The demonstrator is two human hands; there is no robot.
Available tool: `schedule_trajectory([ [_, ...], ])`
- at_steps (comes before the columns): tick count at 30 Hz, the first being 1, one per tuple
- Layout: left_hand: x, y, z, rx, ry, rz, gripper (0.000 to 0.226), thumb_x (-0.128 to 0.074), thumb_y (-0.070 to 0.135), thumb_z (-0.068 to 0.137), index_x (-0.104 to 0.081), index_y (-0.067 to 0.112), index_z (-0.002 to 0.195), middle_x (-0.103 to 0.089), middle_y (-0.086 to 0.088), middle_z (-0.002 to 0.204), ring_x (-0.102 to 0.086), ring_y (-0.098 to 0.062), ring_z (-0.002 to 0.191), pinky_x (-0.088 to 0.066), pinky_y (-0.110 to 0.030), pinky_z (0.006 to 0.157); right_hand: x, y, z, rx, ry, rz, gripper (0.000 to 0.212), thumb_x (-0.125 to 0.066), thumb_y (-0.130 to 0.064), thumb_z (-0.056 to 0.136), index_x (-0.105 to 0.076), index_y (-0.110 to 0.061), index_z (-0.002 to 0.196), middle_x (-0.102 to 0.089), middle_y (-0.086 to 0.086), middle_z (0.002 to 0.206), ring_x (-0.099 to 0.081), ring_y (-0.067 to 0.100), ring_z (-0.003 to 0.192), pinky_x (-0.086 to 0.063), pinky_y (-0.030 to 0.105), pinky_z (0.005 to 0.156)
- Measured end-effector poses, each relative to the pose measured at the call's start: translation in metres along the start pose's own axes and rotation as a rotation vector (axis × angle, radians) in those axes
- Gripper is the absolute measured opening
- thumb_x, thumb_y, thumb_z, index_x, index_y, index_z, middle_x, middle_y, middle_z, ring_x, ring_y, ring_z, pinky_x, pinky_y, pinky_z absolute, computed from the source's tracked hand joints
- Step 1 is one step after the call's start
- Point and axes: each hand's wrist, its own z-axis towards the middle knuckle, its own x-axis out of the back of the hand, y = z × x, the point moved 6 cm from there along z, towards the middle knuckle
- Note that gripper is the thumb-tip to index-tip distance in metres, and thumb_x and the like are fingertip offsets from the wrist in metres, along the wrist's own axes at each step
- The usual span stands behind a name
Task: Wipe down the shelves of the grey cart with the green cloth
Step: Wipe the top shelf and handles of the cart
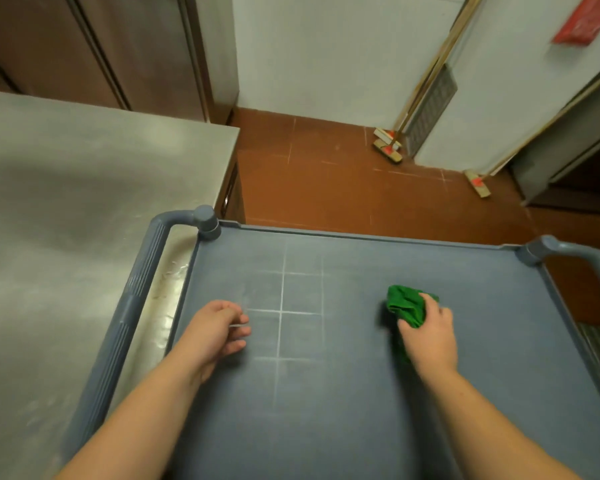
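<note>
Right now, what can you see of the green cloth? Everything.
The green cloth is a bunched, crumpled wad of soft, towel-like fabric, dark green with deep folds. It lies on the top shelf of the grey plastic cart, right of the middle. The right hand grips it from the near side, fingers curled over it, covering its near part. The left hand is apart from it.

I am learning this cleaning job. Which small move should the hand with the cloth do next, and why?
Probably sweep the right hand, which grips the green cloth, leftward across the cart's top shelf: pale lines cross the surface there, between the two hands.
</note>
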Motion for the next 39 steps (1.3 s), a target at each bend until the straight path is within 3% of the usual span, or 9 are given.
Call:
schedule_trajectory([
  [5,0.021,-0.011,-0.025,-0.023,-0.036,0.028,0.014,-0.046,0.006,0.091,-0.053,0.016,0.085,-0.06,-0.006,0.082,-0.06,-0.016,0.065,-0.049,-0.028,0.059,0.008,0.042,-0.049,-0.202,0.027,-0.077,0.064,-0.072,-0.033,0.082,-0.047,-0.018,0.139,-0.048,0.023,0.123,-0.061,0.048,0.103,-0.05,0.05,0.09],
  [8,0.036,-0.021,-0.043,-0.04,-0.026,0.029,0.015,-0.046,0.005,0.09,-0.054,0.016,0.084,-0.061,-0.006,0.084,-0.061,-0.018,0.069,-0.049,-0.028,0.059,-0.035,-0.011,-0.109,-0.045,-0.111,-0.129,0.071,-0.07,-0.035,0.083,-0.039,-0.022,0.146,-0.044,0.017,0.131,-0.06,0.044,0.107,-0.049,0.045,0.091],
  [14,0.052,-0.043,-0.086,-0.085,0.027,-0.053,0.015,-0.046,0.002,0.09,-0.053,0.014,0.085,-0.06,-0.007,0.081,-0.059,-0.019,0.066,-0.049,-0.026,0.053,-0.126,-0.135,-0.249,0.465,-0.551,-0.129,0.071,-0.065,-0.038,0.082,-0.034,-0.031,0.145,-0.038,0.009,0.136,-0.056,0.036,0.113,-0.048,0.04,0.097],
  [17,0.059,-0.059,-0.112,-0.109,0.081,-0.094,0.017,-0.044,0.002,0.09,-0.053,0.015,0.084,-0.059,-0.007,0.081,-0.059,-0.018,0.063,-0.05,-0.024,0.05,-0.132,-0.138,-0.282,0.462,-0.709,0.058,0.06,-0.064,-0.034,0.082,-0.042,-0.031,0.138,-0.046,0.008,0.127,-0.057,0.034,0.111,-0.047,0.036,0.097],
  [23,0.036,-0.103,-0.181,-0.177,0.145,-0.176,0.018,-0.043,0.003,0.092,-0.053,0.016,0.083,-0.06,-0.007,0.082,-0.059,-0.018,0.065,-0.053,-0.021,0.049,-0.049,-0.062,-0.279,0.414,-0.566,0.469,0.062,-0.068,-0.02,0.078,-0.051,-0.024,0.137,-0.054,0.003,0.125,-0.054,0.016,0.116,-0.035,0.012,0.097],
  [27,-0.026,-0.159,-0.232,-0.19,0.108,-0.184,0.017,-0.043,0.004,0.093,-0.053,0.016,0.085,-0.059,-0.007,0.083,-0.059,-0.019,0.066,-0.052,-0.022,0.046,0.023,0.03,-0.271,0.361,-0.537,0.675,0.057,-0.067,-0.035,0.073,-0.057,-0.027,0.129,-0.066,-0.003,0.119,-0.063,0.01,0.109,-0.047,0.024,0.098],
  [32,-0.1,-0.236,-0.282,-0.086,-0.01,-0.054,0.01,-0.047,0.01,0.094,-0.054,0.015,0.09,-0.063,-0.007,0.083,-0.062,-0.02,0.068,-0.053,-0.03,0.059,0.09,0.151,-0.29,0.223,-0.588,0.845,0.039,-0.071,-0.011,0.088,-0.059,-0.021,0.124,-0.071,-0.001,0.113,-0.067,0.01,0.104,-0.051,0.023,0.09],
  [37,-0.125,-0.289,-0.311,-0.012,-0.092,0.002,0.009,-0.047,0.01,0.095,-0.056,0.01,0.096,-0.063,-0.011,0.089,-0.063,-0.02,0.073,-0.051,-0.031,0.061,0.1,0.232,-0.321,-0.009,-0.635,0.938,0.029,-0.06,-0.002,0.094,-0.055,-0.017,0.119,-0.067,0.007,0.112,-0.066,0.018,0.099,-0.055,0.025,0.084],
  [39,-0.129,-0.31,-0.315,0.031,-0.11,-0.006,0.01,-0.045,0.008,0.094,-0.054,0.011,0.093,-0.061,-0.009,0.085,-0.061,-0.017,0.067,-0.049,-0.029,0.057,0.092,0.252,-0.331,-0.104,-0.616,0.954,0.027,-0.067,-0.012,0.09,-0.058,-0.019,0.114,-0.07,0.006,0.107,-0.067,0.02,0.097,-0.056,0.032,0.085],
])
